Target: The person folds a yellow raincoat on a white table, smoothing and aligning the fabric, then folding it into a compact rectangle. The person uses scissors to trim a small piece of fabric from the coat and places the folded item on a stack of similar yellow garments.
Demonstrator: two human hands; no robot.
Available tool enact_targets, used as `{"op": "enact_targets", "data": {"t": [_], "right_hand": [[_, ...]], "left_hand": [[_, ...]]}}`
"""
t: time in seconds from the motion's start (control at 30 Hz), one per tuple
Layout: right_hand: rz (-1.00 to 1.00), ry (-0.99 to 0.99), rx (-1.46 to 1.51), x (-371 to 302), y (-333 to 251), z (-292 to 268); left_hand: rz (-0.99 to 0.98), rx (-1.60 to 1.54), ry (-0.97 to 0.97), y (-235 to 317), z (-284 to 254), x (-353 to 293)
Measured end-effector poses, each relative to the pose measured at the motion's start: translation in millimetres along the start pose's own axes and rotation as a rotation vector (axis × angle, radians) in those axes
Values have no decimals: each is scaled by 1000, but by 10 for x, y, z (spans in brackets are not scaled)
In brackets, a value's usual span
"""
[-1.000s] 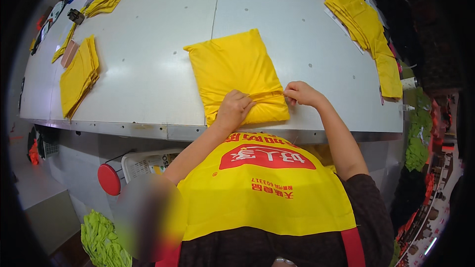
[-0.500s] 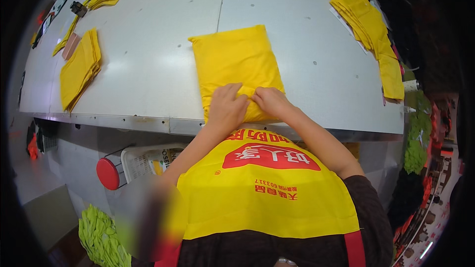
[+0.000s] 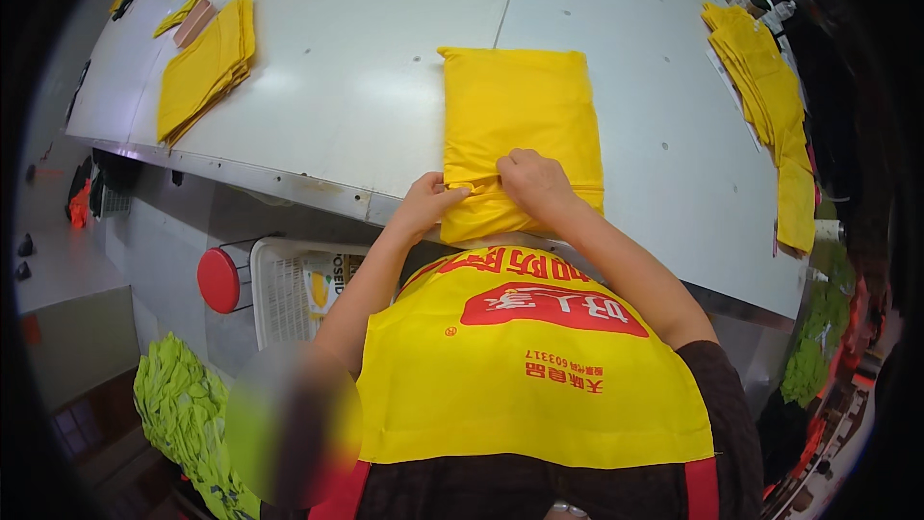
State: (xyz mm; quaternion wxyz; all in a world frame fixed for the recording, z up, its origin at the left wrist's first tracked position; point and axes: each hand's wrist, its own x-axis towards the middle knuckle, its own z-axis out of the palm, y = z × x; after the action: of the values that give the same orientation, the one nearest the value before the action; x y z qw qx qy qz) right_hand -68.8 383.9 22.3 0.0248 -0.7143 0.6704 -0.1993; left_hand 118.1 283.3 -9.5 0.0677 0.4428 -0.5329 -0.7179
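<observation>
A puffy, square yellow fabric pouch (image 3: 520,101) lies flat at the table's near edge, with a crosswise seam or opening low on it. At the left end of that line, my left hand (image 3: 422,204) pinches the pouch's edge, thumb laid over the cloth. My right hand (image 3: 535,183) is closed on the fabric near the middle of the same line, its fingertips curled down and partly hidden. Below, the pouch's near end comes close to the yellow apron (image 3: 539,414) that I wear.
Stacks of flat yellow cloth pieces lie at the left (image 3: 207,67) and right (image 3: 760,87) of the pale table (image 3: 356,87). Below its edge stand a red round stool (image 3: 218,280) and a white basket (image 3: 279,299). Bright green cloth (image 3: 183,404) is heaped lower left.
My left hand has gone from the middle of the pouch to its left edge, away from my right hand. The view has turned, so the table sits at a different slant.
</observation>
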Motion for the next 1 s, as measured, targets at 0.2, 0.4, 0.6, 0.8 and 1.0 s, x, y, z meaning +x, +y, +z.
{"op": "enact_targets", "data": {"t": [0.2,0.4,0.6,0.8,1.0], "right_hand": [[-250,-66,32,91,-126,-221],[8,-60,76,-212,87,-160],[56,-251,172,-406,258,-408],[135,-357,274,-256,271,-430],[446,-278,596,63,-87,-297]], "left_hand": [[109,467,342,-62,182,181],[270,283,344,-387,147,284],[304,89,275,-361,186,192],[257,-35,184,-390,132,238],[32,-277,-59,-247,-2,45]]}}
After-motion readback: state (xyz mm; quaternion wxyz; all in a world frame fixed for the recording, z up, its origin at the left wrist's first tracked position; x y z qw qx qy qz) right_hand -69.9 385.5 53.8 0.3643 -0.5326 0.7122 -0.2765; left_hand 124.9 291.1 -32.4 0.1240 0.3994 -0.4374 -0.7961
